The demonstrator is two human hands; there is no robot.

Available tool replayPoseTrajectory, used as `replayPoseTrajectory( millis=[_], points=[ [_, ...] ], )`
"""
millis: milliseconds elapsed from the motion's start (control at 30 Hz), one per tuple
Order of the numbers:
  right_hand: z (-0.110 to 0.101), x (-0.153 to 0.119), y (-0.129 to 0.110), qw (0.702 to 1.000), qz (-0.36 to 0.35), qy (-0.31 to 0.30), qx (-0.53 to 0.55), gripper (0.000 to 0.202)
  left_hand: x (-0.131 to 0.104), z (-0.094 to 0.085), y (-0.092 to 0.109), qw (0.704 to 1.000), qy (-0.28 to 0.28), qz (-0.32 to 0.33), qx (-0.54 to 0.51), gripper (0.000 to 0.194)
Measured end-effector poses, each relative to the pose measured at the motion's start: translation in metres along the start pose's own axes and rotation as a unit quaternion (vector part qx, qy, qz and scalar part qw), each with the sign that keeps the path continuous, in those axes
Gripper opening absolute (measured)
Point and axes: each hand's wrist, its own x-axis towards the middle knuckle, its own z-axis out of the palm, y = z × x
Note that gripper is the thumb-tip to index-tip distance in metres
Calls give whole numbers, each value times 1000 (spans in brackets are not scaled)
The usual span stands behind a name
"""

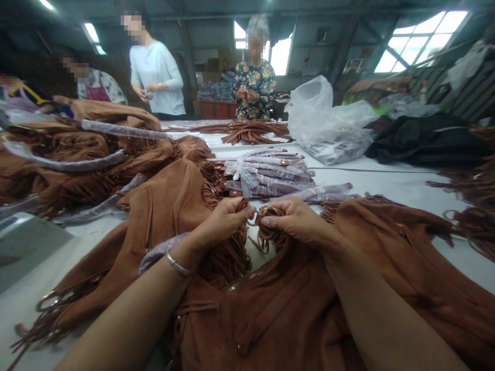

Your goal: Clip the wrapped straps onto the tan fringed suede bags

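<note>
A brown suede bag (270,309) with a metal zipper and fringe lies in front of me, below both hands. My left hand (228,219) is closed in a pinch on a thin brown strip, its fingertips beside a small metal ring. Just to the right, my right hand (296,219) grips the bag's leather tab, which has metal hardware on it. The fingertips of the two hands nearly meet. A silver bracelet (178,265) circles my left wrist, near a plastic-wrapped strap (160,251).
More brown bags (170,196) are heaped at left, and another bag (379,232) lies at right. Behind my hands are plastic-wrapped straps (266,172), brown strips (251,132), a clear plastic bag (328,123) and black fabric (425,139). Several people stand or sit beyond the white table (386,180).
</note>
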Motion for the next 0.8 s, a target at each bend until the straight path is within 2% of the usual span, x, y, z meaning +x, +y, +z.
replayPoseTrajectory(
  millis=[100,200,367,433,633,800],
  points=[
    [1,1,0,997,6,41,65,26,-1,-2,3,995,29,-48,-83,33],
    [0,0,-2,991,24,82,105,23,-1,-3,5,989,44,-63,-125,29],
    [1,1,-6,987,37,112,110,16,0,1,3,995,15,-50,-87,29],
    [3,1,-6,987,30,112,109,16,0,4,2,996,22,-40,-70,29],
    [6,0,-3,993,-10,81,83,20,0,16,1,990,107,17,-95,27],
    [8,-1,-6,991,-41,67,112,24,3,35,6,956,205,44,-204,25]
  ],
)
